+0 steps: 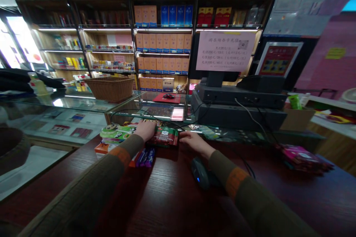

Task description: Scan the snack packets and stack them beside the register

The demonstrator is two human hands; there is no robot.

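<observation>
A green and dark red packet (164,137) lies near the far edge of the brown counter (167,192). My left hand (146,129) reaches over the packet's left side; its fingertips are too dark and small to make out. To the packet's right is my right hand (193,141), fingers pointing left and bent close together near the packet's edge. Whether they pinch anything is unclear. Left of my left hand sits a pile of green and white packages (116,133). Purple bars (146,157) lie just below my left wrist.
A black scanner-like device (200,172) rests below my right hand, with cables to its right. Pink packets (303,157) are stacked at right. Behind stand a dark register (239,111), glass cases and a wicker basket (111,89).
</observation>
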